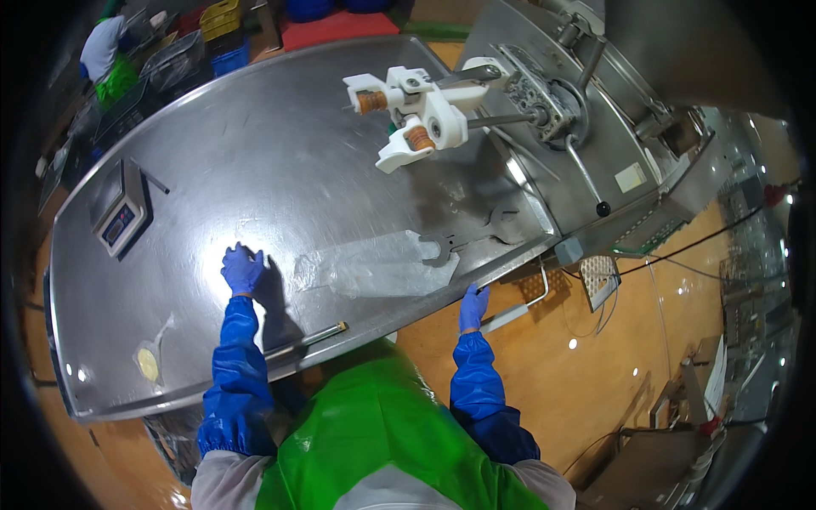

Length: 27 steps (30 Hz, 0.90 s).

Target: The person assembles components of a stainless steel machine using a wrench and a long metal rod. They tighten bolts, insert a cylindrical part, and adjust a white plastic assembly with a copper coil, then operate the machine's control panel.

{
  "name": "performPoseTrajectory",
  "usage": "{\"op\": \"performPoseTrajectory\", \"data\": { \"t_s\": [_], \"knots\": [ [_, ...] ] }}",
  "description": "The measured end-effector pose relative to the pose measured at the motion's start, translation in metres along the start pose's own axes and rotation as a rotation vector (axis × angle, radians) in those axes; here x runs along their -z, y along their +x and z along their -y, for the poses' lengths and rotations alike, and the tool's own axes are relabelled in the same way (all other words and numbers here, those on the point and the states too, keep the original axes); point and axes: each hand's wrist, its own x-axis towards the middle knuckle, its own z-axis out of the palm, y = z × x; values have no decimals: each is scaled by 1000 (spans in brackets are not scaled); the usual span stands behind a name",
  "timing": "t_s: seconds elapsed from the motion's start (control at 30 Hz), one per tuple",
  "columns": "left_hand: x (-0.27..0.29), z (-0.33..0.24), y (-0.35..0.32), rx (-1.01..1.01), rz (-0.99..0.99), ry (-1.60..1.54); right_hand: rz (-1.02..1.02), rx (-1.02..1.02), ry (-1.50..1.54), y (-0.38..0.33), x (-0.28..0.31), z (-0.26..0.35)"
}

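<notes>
My left hand [243,270], in a blue-violet glove, rests on the steel table [280,127] with its fingers apart, fingertips down, and holds nothing that I can see. My right hand [473,308], gloved alike, is closed at the table's front edge, beside the grey bar [505,318] of a bent metal lever. Between the hands lies a translucent film sleeve [365,266]. A flat metal tool with a notched end [440,246] touches its right end. Close to the front edge is a metal tube [306,338].
A steel machine [625,170] with a white plastic head [433,119] juts over the table's right side. At left stand a digital scale [121,214] and a short rod [155,181]. A cream-coloured patch [148,363] lies front left. Another person [106,59] is far left near crates [219,19].
</notes>
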Motion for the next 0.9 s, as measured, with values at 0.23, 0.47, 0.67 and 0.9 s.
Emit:
{"op": "performPoseTrajectory", "data": {
  "t_s": [0.23, 0.47, 0.67, 0.9],
  "knots": [
    [-9, 25, 20, 148, -18, 32, -352, -8, -472, -28, -40, 7],
    [-4, 16, 17, 136, -73, 30, -402, -144, -255, -46, -50, 29],
    [-15, 21, 33, 109, -99, -18, -482, -163, -363, -38, -49, 18],
    [-10, 28, 36, 106, -84, -24, -455, -133, -381, -41, -51, 17]
  ]
}}
